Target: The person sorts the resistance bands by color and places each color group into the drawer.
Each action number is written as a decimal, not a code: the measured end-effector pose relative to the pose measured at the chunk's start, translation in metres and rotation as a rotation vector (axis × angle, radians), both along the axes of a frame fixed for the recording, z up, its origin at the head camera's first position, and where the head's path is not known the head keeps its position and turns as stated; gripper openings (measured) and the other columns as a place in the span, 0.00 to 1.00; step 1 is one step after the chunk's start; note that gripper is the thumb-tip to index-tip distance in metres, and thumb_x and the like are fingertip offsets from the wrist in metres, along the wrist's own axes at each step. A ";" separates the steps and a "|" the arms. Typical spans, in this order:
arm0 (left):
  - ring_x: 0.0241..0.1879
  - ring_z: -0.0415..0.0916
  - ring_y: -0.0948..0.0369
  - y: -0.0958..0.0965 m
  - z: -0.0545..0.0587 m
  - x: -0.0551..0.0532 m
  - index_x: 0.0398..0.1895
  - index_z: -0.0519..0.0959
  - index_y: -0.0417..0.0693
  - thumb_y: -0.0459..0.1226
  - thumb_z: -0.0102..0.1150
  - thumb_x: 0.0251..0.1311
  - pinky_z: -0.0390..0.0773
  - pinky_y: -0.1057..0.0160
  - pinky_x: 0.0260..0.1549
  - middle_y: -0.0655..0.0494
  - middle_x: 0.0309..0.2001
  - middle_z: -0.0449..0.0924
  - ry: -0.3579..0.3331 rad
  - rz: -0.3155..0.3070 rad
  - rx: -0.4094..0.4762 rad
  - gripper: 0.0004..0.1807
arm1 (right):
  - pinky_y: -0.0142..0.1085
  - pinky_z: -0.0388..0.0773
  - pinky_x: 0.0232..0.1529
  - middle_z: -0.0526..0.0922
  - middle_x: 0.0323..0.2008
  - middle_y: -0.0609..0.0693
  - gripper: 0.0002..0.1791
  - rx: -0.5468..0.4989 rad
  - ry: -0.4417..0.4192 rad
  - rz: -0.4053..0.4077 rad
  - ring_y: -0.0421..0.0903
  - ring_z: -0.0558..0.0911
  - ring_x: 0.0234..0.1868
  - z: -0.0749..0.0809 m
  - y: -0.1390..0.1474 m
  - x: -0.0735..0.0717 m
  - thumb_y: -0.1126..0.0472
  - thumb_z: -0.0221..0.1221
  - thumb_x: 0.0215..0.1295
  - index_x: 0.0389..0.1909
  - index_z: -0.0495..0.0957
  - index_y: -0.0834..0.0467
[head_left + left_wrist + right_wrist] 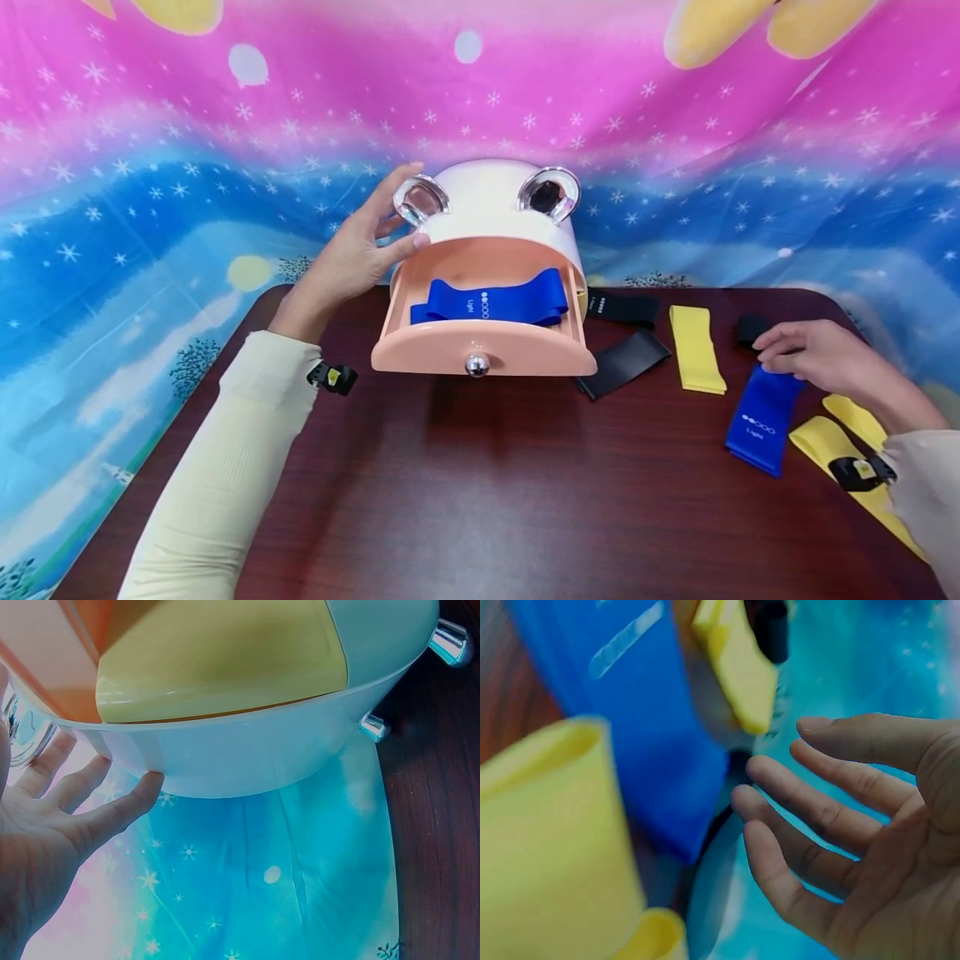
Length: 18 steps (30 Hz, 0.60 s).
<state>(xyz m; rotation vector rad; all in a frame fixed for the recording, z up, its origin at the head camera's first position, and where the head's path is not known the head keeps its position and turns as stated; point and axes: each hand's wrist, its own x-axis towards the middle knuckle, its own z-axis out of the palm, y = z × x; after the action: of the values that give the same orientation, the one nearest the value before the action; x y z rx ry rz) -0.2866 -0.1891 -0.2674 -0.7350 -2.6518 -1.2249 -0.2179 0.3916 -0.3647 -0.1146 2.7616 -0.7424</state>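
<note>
A white domed box [480,196] with two silvery ears stands at the table's back, its peach drawer [472,352] pulled out. A blue resistance band [517,305] marked "Light" lies inside. My left hand [356,250] rests against the box's left side, thumb beneath the ear; in the left wrist view, its spread fingertips touch the outer wall [225,761]. On the right, my right hand [828,358] is over the upper end of another folded blue band [761,421]. The right wrist view shows its loosely bent fingers [817,817] beside that band, apart from it.
A yellow band [697,350] lies between the box and the right-hand blue band. Two black bands [626,362] lie right of the drawer, a dark rolled piece [752,330] farther right. More yellow bands [825,437] lie under the right wrist. A patterned cloth hangs behind.
</note>
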 end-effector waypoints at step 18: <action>0.79 0.60 0.38 0.000 -0.001 0.000 0.84 0.49 0.79 0.44 0.63 0.73 0.74 0.31 0.64 0.54 0.85 0.48 0.012 -0.012 0.011 0.45 | 0.32 0.82 0.35 0.81 0.54 0.74 0.21 0.013 0.022 0.098 0.63 0.82 0.49 -0.025 0.021 -0.007 0.71 0.61 0.69 0.61 0.75 0.74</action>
<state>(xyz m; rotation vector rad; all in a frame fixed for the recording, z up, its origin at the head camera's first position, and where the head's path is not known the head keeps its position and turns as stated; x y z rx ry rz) -0.2870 -0.1889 -0.2688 -0.7558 -2.6326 -1.2330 -0.2245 0.4127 -0.3899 -0.2549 2.7582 -0.7021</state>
